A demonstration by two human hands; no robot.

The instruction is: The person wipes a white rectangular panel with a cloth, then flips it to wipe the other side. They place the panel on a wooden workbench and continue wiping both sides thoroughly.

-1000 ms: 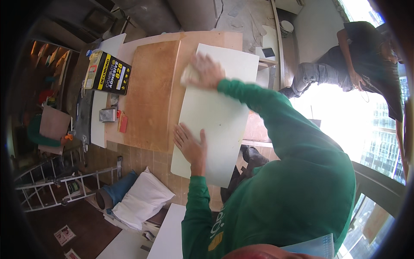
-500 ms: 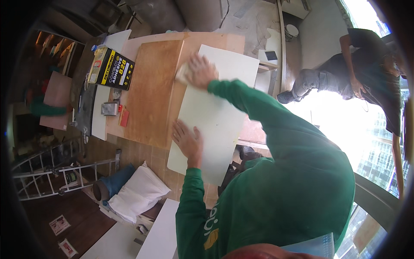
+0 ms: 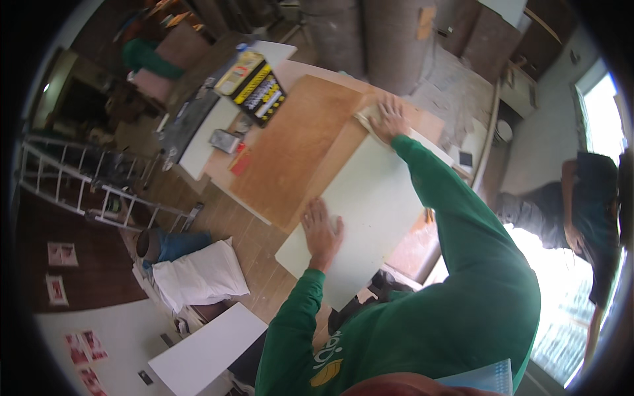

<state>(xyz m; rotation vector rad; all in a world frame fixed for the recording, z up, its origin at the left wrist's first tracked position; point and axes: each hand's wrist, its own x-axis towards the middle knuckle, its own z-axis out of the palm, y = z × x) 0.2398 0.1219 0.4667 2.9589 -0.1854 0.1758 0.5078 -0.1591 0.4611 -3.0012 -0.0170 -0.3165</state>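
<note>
A white board (image 3: 373, 201) lies slanting across the workbench, its near end jutting past the bench edge. My left hand (image 3: 321, 235) rests flat on it by the left edge, fingers stretched out. At the board's far end my right hand (image 3: 391, 123) presses a pale, cloth-like pad (image 3: 364, 117) with its fingers over it; blur and the hand hide much of the pad. Left of the white board lies a brown plywood panel (image 3: 300, 142).
A yellow-and-black adhesive can (image 3: 257, 92) stands at the bench's far left, near a grey metal box (image 3: 224, 141) and a red scraper-like piece (image 3: 240, 163). A ladder (image 3: 86, 188) and a white sack (image 3: 201, 274) are at the left. Another person (image 3: 574, 218) is at the right.
The view has turned, so the bench now slants. My right hand and the pad have shifted along the board's left edge to its far corner. My left hand stays flat on the board.
</note>
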